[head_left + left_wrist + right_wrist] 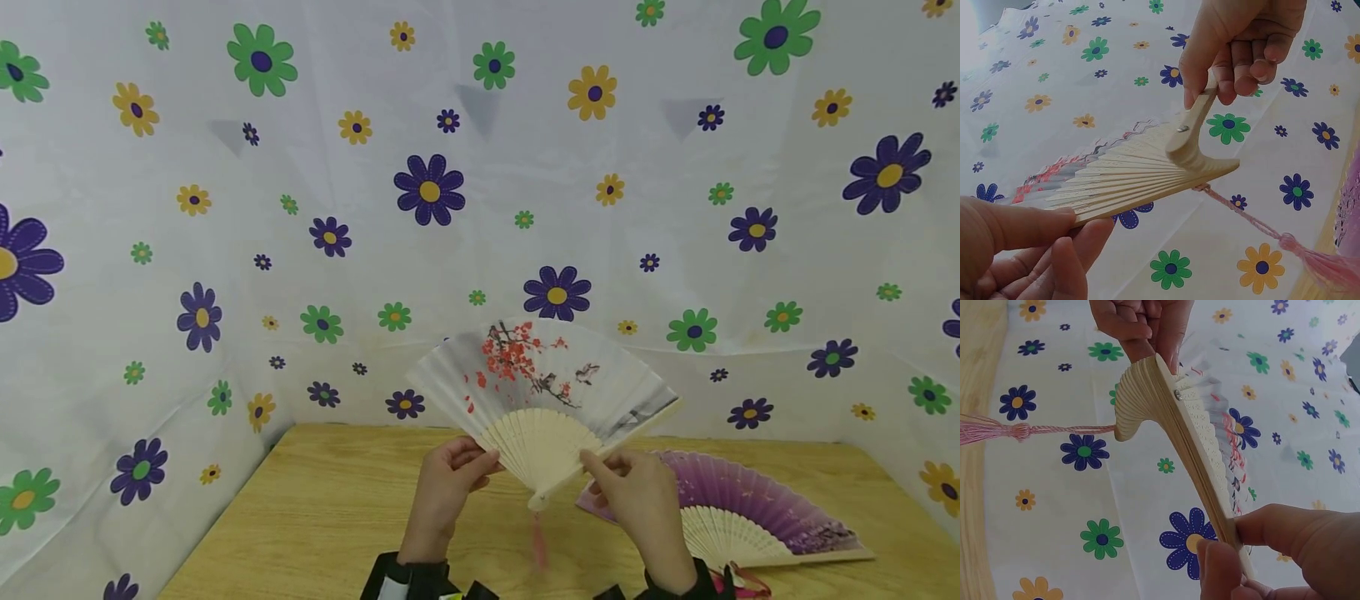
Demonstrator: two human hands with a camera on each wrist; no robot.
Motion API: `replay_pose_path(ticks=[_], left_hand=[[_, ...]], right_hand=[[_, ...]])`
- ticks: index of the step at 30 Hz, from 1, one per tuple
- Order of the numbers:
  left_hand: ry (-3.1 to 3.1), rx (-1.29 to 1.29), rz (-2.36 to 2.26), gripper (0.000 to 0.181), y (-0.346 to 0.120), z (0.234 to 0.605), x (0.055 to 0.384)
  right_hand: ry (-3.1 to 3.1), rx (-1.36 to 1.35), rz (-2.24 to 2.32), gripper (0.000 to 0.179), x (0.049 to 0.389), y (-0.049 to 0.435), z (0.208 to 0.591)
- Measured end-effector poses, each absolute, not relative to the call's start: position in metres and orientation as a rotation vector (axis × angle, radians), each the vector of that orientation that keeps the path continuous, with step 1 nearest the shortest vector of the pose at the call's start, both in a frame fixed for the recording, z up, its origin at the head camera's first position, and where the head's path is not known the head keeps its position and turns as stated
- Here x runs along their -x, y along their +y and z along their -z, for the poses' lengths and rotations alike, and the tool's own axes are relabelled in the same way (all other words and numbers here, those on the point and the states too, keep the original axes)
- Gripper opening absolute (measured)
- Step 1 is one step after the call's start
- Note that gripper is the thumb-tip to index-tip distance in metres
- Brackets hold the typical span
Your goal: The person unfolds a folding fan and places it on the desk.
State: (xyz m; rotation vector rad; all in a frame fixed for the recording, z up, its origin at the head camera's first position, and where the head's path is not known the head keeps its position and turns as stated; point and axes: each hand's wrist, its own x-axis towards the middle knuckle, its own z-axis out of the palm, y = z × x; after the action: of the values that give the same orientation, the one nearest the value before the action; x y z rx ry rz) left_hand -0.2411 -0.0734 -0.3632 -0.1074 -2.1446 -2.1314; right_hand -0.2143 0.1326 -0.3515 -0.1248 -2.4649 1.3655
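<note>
A white folding fan point(540, 392) with red blossoms and small birds is spread wide above the table, its pale ribs meeting at a pivot low in the middle. My left hand point(450, 483) pinches its left outer rib between thumb and fingers. On the opposite side, my right hand point(637, 492) pinches the right outer rib the same way. From the pivot end hangs a pink tassel point(538, 542), also seen in the left wrist view. Both wrist views show the fan's ribs point(1141, 169) bunched at the pivot, with thumbs point(1272, 528) pressed on the outer ribs.
A purple folding fan point(750, 500) lies spread on the wooden table point(315, 500) at the right, partly behind my right hand and forearm, with a red cord point(738, 579) at its base. A white flower-patterned cloth point(480, 250) stands behind the table and along its sides.
</note>
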Motion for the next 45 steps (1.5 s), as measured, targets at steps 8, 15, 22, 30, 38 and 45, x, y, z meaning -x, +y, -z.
replay_pose_path(ticks=[8, 15, 22, 30, 38, 45], left_hand=[[-2.078, 0.084, 2.188, 0.02, -0.074, 0.363, 0.242], [-1.938, 0.043, 2.302, 0.015, -0.075, 0.361, 0.241], [-1.92, 0.006, 2.335, 0.014, -0.078, 0.361, 0.243], [-1.832, -0.025, 2.348, 0.015, -0.086, 0.359, 0.242], [-1.815, -0.032, 2.315, 0.017, -0.096, 0.36, 0.244], [-1.787, -0.048, 2.336, 0.015, -0.103, 0.359, 0.245]], right_hand=[[-2.421, 0.15, -1.393, 0.029, 0.216, 0.132, 0.351], [-2.239, 0.183, -1.538, 0.028, 0.217, 0.128, 0.353], [-2.177, 0.2, -1.715, 0.029, 0.22, 0.127, 0.354], [-1.93, 0.237, -2.129, 0.026, 0.223, 0.116, 0.36], [-1.882, 0.248, -2.244, 0.023, 0.223, 0.104, 0.365], [-1.807, 0.257, -2.343, 0.032, 0.223, 0.098, 0.368]])
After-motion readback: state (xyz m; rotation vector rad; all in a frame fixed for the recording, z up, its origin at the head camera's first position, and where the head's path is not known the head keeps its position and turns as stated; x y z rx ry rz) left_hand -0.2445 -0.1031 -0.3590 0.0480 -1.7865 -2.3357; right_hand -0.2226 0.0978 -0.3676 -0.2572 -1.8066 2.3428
